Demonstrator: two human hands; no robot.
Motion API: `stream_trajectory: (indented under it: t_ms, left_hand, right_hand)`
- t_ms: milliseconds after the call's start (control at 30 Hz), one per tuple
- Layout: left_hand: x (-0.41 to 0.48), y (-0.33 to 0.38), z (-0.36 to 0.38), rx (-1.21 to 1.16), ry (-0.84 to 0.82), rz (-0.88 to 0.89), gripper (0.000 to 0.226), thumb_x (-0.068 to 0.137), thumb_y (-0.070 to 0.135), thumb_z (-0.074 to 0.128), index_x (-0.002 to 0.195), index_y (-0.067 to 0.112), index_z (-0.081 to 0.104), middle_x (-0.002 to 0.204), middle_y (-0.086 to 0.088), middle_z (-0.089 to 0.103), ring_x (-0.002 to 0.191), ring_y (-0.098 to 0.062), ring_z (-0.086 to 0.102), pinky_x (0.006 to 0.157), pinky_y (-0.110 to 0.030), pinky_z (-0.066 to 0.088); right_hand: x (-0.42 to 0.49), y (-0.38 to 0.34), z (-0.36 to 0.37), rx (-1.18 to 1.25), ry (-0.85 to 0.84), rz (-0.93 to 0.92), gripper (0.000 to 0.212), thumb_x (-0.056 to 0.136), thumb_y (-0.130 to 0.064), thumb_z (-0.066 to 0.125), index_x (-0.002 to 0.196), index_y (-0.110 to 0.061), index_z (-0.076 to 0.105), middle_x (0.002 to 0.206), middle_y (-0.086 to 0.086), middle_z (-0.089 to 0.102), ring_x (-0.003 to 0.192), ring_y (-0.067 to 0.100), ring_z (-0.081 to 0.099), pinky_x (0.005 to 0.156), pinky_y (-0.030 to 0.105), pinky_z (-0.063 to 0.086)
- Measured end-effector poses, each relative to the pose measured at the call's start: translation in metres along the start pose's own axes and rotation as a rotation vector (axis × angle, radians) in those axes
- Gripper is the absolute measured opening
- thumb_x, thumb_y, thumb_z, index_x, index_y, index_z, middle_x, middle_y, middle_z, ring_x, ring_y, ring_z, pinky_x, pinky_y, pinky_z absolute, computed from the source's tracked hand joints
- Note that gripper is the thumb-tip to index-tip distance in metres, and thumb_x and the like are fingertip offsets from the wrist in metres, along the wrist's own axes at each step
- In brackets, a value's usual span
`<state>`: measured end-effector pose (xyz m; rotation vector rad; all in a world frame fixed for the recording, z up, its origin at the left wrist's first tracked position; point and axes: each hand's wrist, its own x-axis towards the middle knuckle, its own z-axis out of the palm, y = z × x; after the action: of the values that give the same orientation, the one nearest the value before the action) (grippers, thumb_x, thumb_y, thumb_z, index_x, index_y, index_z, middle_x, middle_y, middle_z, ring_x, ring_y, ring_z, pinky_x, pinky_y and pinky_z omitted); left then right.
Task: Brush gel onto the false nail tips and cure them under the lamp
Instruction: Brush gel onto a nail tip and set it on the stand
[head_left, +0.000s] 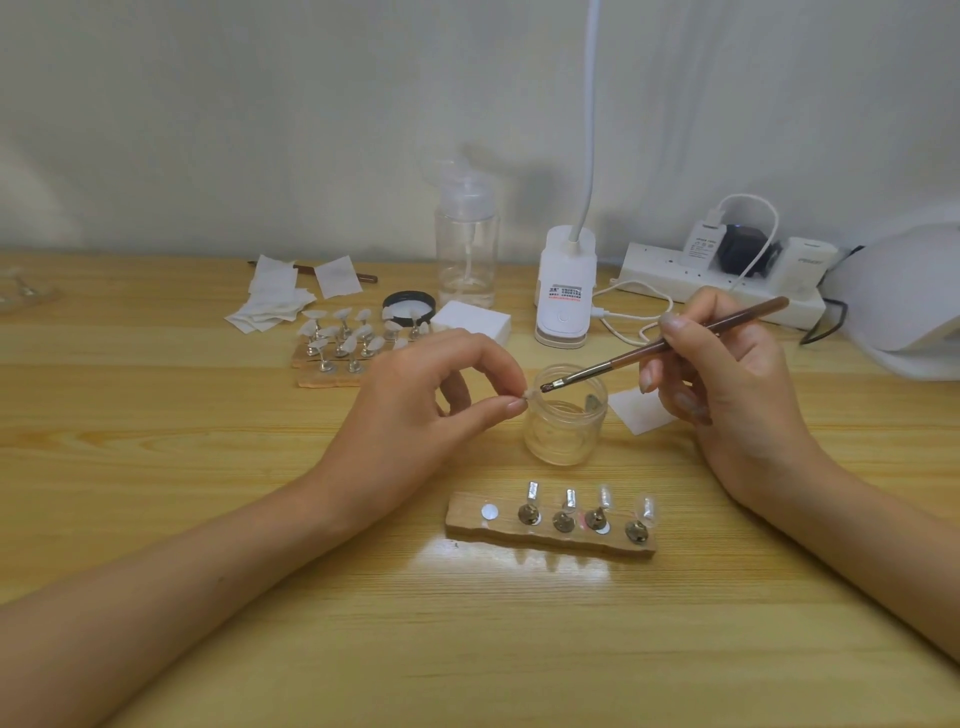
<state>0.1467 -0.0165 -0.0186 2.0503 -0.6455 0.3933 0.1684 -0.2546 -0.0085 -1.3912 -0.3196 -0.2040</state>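
Bare forearms stretched forward, the left hand (415, 410) pinches a nail tip (530, 395) between thumb and forefinger; the right hand (737, 389) holds a brush (623, 359).

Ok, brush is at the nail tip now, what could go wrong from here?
1. The left hand holds the nail tip in a fingertip grip beside the open jar rim; brush pressure could knock it into the jar.
2. The brush bristles sit close to those fingertips, so gel may smear onto skin.
3. The right hand has its wrist near the wooden holder strip; lowering it could topple the stands.
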Motion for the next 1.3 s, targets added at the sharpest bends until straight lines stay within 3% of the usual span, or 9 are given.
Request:
stream_trajectory:
  t_ms: [300,500,533,667,767,900,1067,1200,1300]
  left_hand:
    - [0.004,0.009,-0.023,-0.206,-0.016,-0.141,0.013,0.083,0.022,0.080,0.080,0.033,0.074,0.092,0.011,0.077,0.087,-0.010,0.073,0.065,-0.014,0.049]
    - [0.001,0.010,-0.037,-0.210,-0.516,-0.134,0.028,0.082,0.013,0.082,0.080,0.041,0.077,0.110,0.019,0.071,0.103,-0.021,0.066,0.076,-0.052,0.049]
    - [0.000,0.008,-0.035,-0.186,-0.569,-0.118,0.030,0.082,0.012,0.082,0.080,0.042,0.077,0.111,0.020,0.068,0.105,-0.019,0.063,0.083,-0.053,0.049]
    - [-0.001,0.003,-0.033,-0.154,-0.668,-0.088,0.026,0.081,0.013,0.083,0.086,0.038,0.075,0.113,0.021,0.063,0.116,-0.004,0.055,0.098,-0.014,0.037]
    - [0.000,0.000,-0.033,-0.163,-0.662,-0.093,0.023,0.082,0.012,0.082,0.088,0.033,0.076,0.113,0.020,0.062,0.114,-0.002,0.056,0.093,-0.011,0.038]
    - [0.001,-0.001,-0.032,-0.161,-0.636,-0.085,0.024,0.083,0.012,0.081,0.089,0.035,0.076,0.111,0.021,0.064,0.089,-0.009,0.056,0.065,-0.019,0.035]
    - [0.001,-0.004,-0.032,-0.202,-0.643,-0.099,0.020,0.084,0.009,0.081,0.095,0.024,0.074,0.109,0.010,0.069,0.103,-0.006,0.063,0.078,-0.009,0.042]
    - [0.002,-0.003,-0.037,-0.165,-0.704,-0.142,0.041,0.078,0.014,0.087,0.107,0.028,0.061,0.107,0.011,0.070,0.093,-0.004,0.061,0.076,-0.014,0.044]
    - [0.000,-0.004,-0.037,-0.126,-0.706,-0.110,0.046,0.076,0.017,0.089,0.100,0.033,0.054,0.104,0.010,0.068,0.088,-0.005,0.058,0.074,-0.014,0.042]
  right_hand:
    - [0.000,-0.004,-0.004,0.045,0.127,0.056,0.028,0.100,-0.013,0.049,0.072,-0.018,0.043,0.054,0.002,0.057,0.041,0.009,0.034,0.043,0.018,0.028]
    - [0.000,-0.006,-0.003,0.052,0.143,0.070,0.027,0.100,-0.013,0.048,0.074,-0.017,0.044,0.055,0.001,0.056,0.042,0.008,0.035,0.043,0.017,0.029]
    - [0.000,-0.007,-0.003,0.055,0.144,0.070,0.027,0.100,-0.013,0.048,0.074,-0.017,0.043,0.055,0.002,0.056,0.042,0.008,0.034,0.043,0.018,0.028]
    - [-0.001,-0.006,-0.003,0.057,0.146,0.080,0.027,0.100,-0.013,0.048,0.073,-0.017,0.044,0.055,0.001,0.056,0.042,0.008,0.035,0.044,0.018,0.029]
    - [0.000,-0.005,-0.004,0.059,0.142,0.083,0.027,0.101,-0.013,0.048,0.074,-0.017,0.044,0.055,0.001,0.056,0.041,0.007,0.036,0.043,0.016,0.030]
    - [0.001,-0.004,-0.005,0.061,0.143,0.079,0.027,0.101,-0.013,0.048,0.074,-0.017,0.044,0.055,0.000,0.056,0.041,0.007,0.035,0.043,0.017,0.029]
    - [0.001,-0.004,-0.005,0.068,0.139,0.066,0.026,0.100,-0.012,0.047,0.075,-0.017,0.044,0.054,0.001,0.056,0.041,0.008,0.035,0.042,0.016,0.030]
    - [0.001,-0.005,-0.006,0.118,0.171,0.063,0.030,0.101,-0.012,0.045,0.072,-0.018,0.044,0.052,0.000,0.054,0.040,0.007,0.035,0.043,0.016,0.031]
    - [0.000,-0.005,-0.007,0.118,0.210,0.053,0.032,0.100,-0.011,0.045,0.070,-0.019,0.044,0.051,-0.002,0.051,0.041,0.007,0.036,0.043,0.017,0.031]
